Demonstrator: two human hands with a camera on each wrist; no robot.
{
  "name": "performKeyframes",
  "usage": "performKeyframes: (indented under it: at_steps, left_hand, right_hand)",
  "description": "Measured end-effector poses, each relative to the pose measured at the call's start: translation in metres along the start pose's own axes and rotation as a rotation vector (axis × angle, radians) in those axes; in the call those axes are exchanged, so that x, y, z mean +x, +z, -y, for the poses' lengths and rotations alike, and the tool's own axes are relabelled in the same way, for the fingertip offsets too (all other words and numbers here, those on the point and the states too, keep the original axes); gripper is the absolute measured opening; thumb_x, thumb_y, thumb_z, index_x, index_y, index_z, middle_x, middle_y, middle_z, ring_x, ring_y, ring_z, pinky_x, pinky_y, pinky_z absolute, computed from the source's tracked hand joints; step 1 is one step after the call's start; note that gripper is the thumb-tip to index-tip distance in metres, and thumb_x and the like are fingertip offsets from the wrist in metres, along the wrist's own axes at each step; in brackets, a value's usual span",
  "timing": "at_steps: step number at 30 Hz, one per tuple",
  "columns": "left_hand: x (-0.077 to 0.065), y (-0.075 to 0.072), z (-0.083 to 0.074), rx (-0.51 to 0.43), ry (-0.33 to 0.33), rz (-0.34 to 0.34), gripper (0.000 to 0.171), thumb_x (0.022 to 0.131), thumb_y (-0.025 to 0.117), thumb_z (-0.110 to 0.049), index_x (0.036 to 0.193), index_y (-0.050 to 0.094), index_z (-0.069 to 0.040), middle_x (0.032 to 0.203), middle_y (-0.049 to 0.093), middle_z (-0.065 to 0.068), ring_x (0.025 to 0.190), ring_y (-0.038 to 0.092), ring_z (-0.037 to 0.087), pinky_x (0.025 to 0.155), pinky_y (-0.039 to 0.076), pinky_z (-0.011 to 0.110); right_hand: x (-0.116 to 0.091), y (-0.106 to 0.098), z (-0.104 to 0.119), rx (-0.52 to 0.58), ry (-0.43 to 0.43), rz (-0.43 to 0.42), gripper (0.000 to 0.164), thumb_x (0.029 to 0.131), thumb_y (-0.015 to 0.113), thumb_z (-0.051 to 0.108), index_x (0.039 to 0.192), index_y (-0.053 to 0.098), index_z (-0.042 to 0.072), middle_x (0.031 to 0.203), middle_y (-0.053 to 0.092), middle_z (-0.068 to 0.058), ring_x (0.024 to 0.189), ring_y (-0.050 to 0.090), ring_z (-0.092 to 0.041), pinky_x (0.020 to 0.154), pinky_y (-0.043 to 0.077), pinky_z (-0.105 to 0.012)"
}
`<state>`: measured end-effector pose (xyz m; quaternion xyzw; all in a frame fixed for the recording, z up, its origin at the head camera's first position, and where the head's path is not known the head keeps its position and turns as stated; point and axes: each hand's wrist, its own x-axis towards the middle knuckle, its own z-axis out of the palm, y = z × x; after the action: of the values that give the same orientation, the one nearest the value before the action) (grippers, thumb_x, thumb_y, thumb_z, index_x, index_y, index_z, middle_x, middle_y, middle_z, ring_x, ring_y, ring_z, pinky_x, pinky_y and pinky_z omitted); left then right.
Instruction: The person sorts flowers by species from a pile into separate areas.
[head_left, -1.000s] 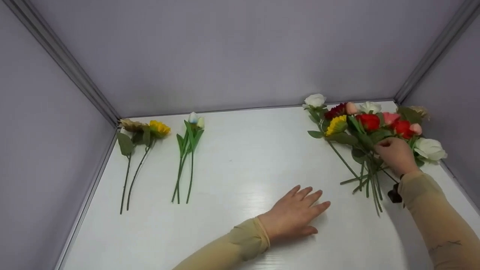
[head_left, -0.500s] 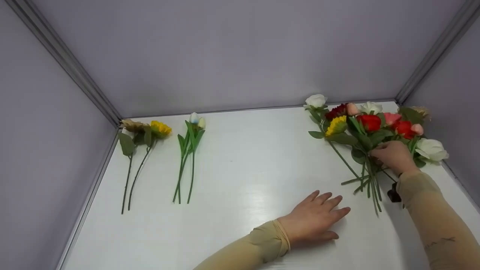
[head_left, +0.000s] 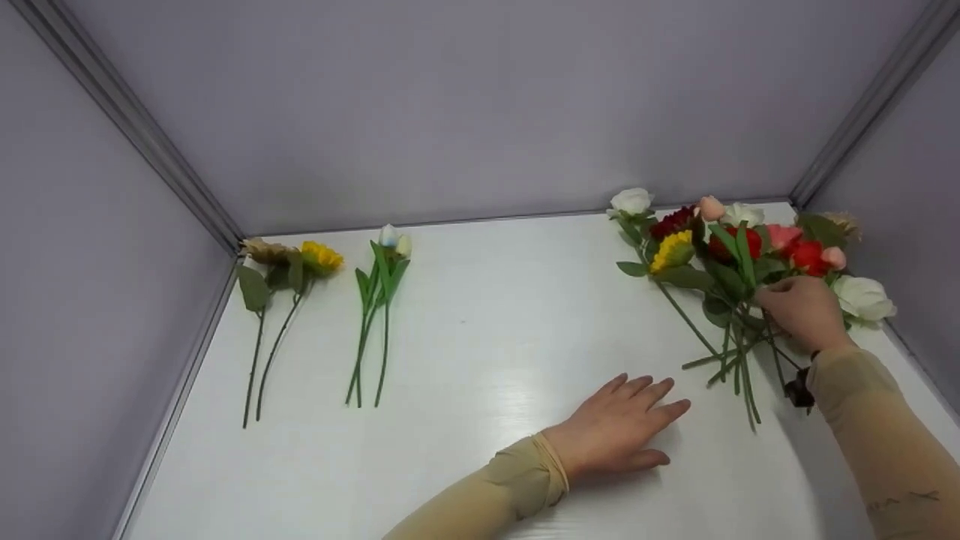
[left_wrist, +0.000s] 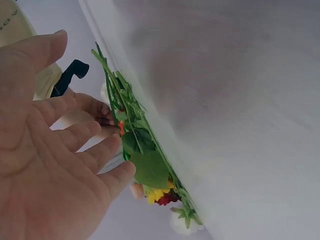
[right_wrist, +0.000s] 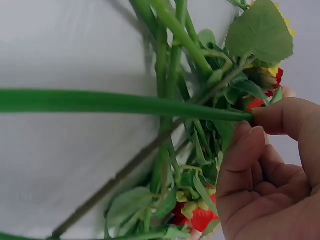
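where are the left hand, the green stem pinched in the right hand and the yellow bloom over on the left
Left hand (head_left: 609, 429): head view, on the back of the hand
Green stem (right_wrist: 125, 104): right wrist view, midway along its visible length
Yellow bloom (head_left: 322, 257): head view, on its petals

Head view from above, facing forward-down over a white table (head_left: 480, 322), left-wrist view tilted sideways, left hand (left_wrist: 55, 165) near at left, right-wrist view closest, right hand (right_wrist: 285, 185) at lower right, flower bunch (head_left: 726, 279) in all three

1 green stem (right_wrist: 125, 104), pinched, among flowers (head_left: 754, 241)
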<state>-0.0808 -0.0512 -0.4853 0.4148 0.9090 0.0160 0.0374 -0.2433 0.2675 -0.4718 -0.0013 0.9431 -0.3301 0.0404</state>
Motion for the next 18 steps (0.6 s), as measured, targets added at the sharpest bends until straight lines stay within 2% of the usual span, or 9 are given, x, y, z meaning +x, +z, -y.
performKeyframes:
  at_steps: [5,8,12,16,18]
  left_hand:
    - [-0.005,-0.003,0.013,-0.136,-0.057,-0.021,0.068,0.103,0.054,-0.055,0.161,0.034,-0.026,0.164,0.032,-0.002,0.148,0.032,0.015,0.120,0.027,0.033]
    - [-0.010,-0.003,0.026,-0.306,-0.129,-0.071,0.061,0.105,0.055,-0.047,0.158,0.042,-0.021,0.160,0.040,-0.002,0.145,0.038,0.012,0.117,0.031,0.027]
    - [-0.022,-0.003,0.044,-0.617,-0.266,-0.159,0.049,0.105,0.059,-0.038,0.149,0.054,-0.017,0.149,0.054,-0.005,0.134,0.051,0.009,0.108,0.042,0.024]
    - [-0.032,-0.006,0.060,-0.938,-0.409,-0.231,0.040,0.103,0.065,-0.033,0.137,0.066,-0.014,0.131,0.066,-0.008,0.114,0.063,0.005,0.095,0.051,0.024]
    - [-0.034,-0.008,0.067,-1.044,-0.461,-0.250,0.038,0.101,0.068,-0.031,0.134,0.069,-0.013,0.124,0.069,-0.008,0.106,0.065,0.005,0.090,0.053,0.025]
  right_hand:
    - [-0.005,-0.006,0.009,0.053,0.016,-0.033,0.035,0.099,0.055,0.029,0.082,0.062,0.000,0.062,0.054,-0.002,0.058,0.049,-0.021,0.052,0.041,-0.036]
    - [-0.008,0.002,0.026,0.143,0.011,-0.009,0.038,0.101,0.057,0.036,0.095,0.064,0.000,0.073,0.060,-0.008,0.065,0.054,-0.021,0.058,0.047,-0.035]
    - [-0.014,0.031,0.063,0.287,-0.014,0.061,0.044,0.101,0.061,0.043,0.117,0.066,0.001,0.100,0.067,-0.016,0.083,0.063,-0.025,0.070,0.055,-0.035]
    - [-0.022,0.070,0.105,0.439,-0.059,0.088,0.044,0.100,0.066,0.041,0.119,0.067,0.002,0.106,0.067,-0.018,0.089,0.064,-0.032,0.073,0.057,-0.033]
    - [-0.027,0.086,0.126,0.514,-0.086,0.088,0.041,0.099,0.068,0.039,0.116,0.068,0.001,0.104,0.067,-0.017,0.088,0.064,-0.032,0.071,0.057,-0.032]
